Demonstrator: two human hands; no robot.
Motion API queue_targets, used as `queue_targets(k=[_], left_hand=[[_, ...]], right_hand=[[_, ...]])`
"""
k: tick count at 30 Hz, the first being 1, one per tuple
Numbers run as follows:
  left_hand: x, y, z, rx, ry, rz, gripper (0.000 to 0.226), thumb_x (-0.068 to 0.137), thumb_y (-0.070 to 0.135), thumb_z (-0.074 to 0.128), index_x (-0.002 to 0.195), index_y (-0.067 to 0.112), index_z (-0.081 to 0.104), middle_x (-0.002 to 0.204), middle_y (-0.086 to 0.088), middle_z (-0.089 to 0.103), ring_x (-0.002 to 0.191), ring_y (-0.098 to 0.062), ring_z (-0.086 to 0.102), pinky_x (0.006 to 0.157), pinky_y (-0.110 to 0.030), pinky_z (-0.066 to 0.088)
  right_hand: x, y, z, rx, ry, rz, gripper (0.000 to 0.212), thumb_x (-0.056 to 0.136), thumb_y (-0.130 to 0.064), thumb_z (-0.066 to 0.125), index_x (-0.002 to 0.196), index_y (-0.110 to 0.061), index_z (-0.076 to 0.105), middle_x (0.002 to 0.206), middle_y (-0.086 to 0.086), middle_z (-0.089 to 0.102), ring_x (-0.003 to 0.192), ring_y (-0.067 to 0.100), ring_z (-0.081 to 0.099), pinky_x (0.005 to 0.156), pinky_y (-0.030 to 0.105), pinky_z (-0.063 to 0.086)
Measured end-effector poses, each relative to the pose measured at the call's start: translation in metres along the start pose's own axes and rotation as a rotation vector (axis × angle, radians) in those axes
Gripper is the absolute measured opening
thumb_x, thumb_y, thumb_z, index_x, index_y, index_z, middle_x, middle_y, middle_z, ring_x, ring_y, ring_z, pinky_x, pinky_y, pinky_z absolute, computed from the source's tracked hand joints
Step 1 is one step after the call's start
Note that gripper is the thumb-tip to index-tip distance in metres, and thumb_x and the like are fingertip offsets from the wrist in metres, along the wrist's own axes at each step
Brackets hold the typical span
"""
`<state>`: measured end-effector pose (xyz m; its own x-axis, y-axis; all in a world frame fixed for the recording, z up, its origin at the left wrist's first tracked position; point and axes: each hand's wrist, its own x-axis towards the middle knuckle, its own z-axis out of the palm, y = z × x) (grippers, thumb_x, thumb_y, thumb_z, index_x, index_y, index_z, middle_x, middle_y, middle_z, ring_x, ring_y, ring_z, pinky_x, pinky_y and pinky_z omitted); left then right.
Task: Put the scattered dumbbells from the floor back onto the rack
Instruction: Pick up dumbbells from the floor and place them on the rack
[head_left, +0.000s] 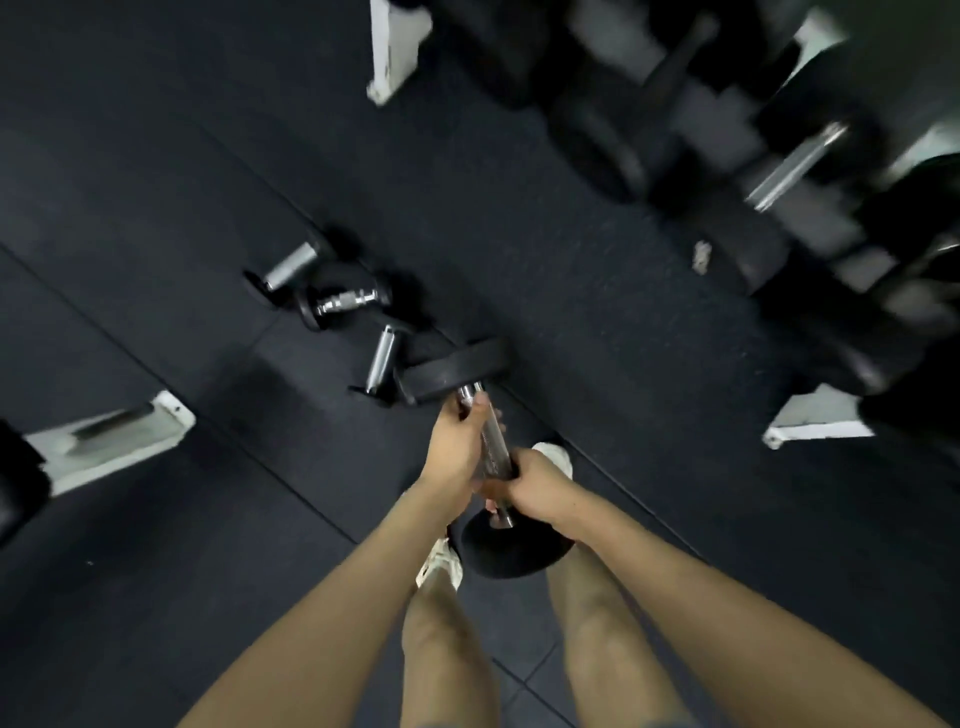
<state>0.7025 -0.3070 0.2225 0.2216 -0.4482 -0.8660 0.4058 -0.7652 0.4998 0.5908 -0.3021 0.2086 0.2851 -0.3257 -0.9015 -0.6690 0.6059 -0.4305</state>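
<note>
I hold a large black dumbbell (511, 551) with a chrome handle above the floor, in front of my legs. My left hand (460, 447) grips the upper part of the handle, just below the far plate. My right hand (537, 488) grips the lower part, just above the near plate. Three smaller dumbbells lie on the black floor to the upper left: one (291, 267), a second (345, 303) beside it, and a third (382, 361) close to the far plate of the held one. The dumbbell rack (779, 176), blurred, fills the upper right with large dumbbells on it.
White rack feet stand at the top (395, 52) and at the right (818, 421). Another white frame foot (111, 441) lies at the left edge. A small pale scrap (701, 257) sits on the floor before the rack. My shoes (441, 564) are under the dumbbell.
</note>
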Motion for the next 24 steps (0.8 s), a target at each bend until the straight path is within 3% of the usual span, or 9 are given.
queue_targets(k=[2,5,7,9,11,14,18,22,24], left_hand=[[-0.043,0.039,0.009,0.007,-0.034,0.043,0.024,0.097,0.027,0.046,0.108,0.007,0.051,0.085,-0.003,0.062,0.073,-0.015,0.06,0.074,-0.032,0.052],[-0.098,0.093,0.024,0.019,-0.06,0.087,0.02,0.098,0.022,0.044,0.103,0.005,0.053,0.08,-0.005,0.06,0.069,-0.017,0.058,0.065,-0.029,0.052],[-0.128,0.126,0.038,0.061,-0.089,0.125,0.017,0.098,0.021,0.045,0.089,0.009,0.054,0.078,-0.005,0.06,0.068,-0.018,0.058,0.067,-0.032,0.052],[-0.15,0.157,0.054,0.117,-0.12,0.177,0.019,0.097,0.02,0.045,0.08,0.015,0.053,0.077,-0.005,0.06,0.067,-0.019,0.058,0.068,-0.033,0.052],[-0.164,0.186,0.076,0.171,-0.141,0.233,0.019,0.097,0.019,0.045,0.081,0.014,0.054,0.076,-0.006,0.06,0.066,-0.02,0.059,0.067,-0.034,0.052],[-0.174,0.229,0.122,0.259,-0.165,0.3,0.018,0.097,0.02,0.046,0.096,0.006,0.057,0.08,-0.008,0.062,0.068,-0.022,0.06,0.068,-0.035,0.053],[-0.181,0.287,0.197,0.323,-0.22,0.361,0.019,0.097,0.021,0.045,0.095,0.006,0.058,0.076,-0.005,0.061,0.064,-0.017,0.059,0.052,-0.023,0.052],[-0.175,0.338,0.273,0.35,-0.254,0.42,0.018,0.096,0.021,0.046,0.087,0.01,0.058,0.079,-0.006,0.064,0.07,-0.018,0.062,0.068,-0.031,0.052],[-0.169,0.361,0.307,0.343,-0.252,0.45,0.017,0.096,0.02,0.048,0.084,0.012,0.057,0.077,-0.004,0.063,0.069,-0.017,0.061,0.066,-0.028,0.051]], right_hand=[[-0.055,-0.035,-0.011,0.062,0.012,-0.071,0.014,0.082,-0.024,0.072,0.08,-0.02,0.059,0.068,0.003,0.066,0.066,0.021,0.065,0.081,0.046,0.056],[-0.124,-0.077,-0.028,0.136,0.043,-0.149,0.012,0.088,-0.013,0.066,0.081,-0.015,0.057,0.067,0.006,0.061,0.059,0.018,0.059,0.064,0.036,0.054],[-0.155,-0.099,-0.042,0.148,0.076,-0.188,0.011,0.088,-0.014,0.066,0.081,-0.014,0.057,0.067,0.008,0.061,0.057,0.018,0.058,0.06,0.031,0.051],[-0.176,-0.117,-0.061,0.164,0.124,-0.215,0.011,0.088,-0.018,0.067,0.085,-0.012,0.059,0.07,0.008,0.064,0.061,0.02,0.061,0.069,0.035,0.053],[-0.19,-0.133,-0.085,0.189,0.173,-0.239,0.017,0.085,-0.023,0.071,0.092,-0.01,0.063,0.074,0.007,0.067,0.068,0.022,0.063,0.079,0.04,0.054],[-0.206,-0.155,-0.132,0.277,0.218,-0.277,0.018,0.085,-0.02,0.07,0.096,-0.009,0.063,0.07,0.005,0.065,0.063,0.02,0.062,0.071,0.037,0.054],[-0.217,-0.182,-0.214,0.347,0.255,-0.344,0.009,0.085,-0.019,0.07,0.087,-0.015,0.062,0.07,0.005,0.066,0.063,0.019,0.062,0.074,0.041,0.055],[-0.223,-0.206,-0.298,0.392,0.3,-0.402,0.009,0.087,-0.017,0.067,0.082,-0.02,0.059,0.071,0.003,0.064,0.062,0.016,0.06,0.065,0.035,0.055],[-0.22,-0.218,-0.336,0.397,0.342,-0.425,0.01,0.084,-0.022,0.069,0.082,-0.022,0.059,0.07,0.002,0.065,0.064,0.018,0.062,0.07,0.039,0.057]])
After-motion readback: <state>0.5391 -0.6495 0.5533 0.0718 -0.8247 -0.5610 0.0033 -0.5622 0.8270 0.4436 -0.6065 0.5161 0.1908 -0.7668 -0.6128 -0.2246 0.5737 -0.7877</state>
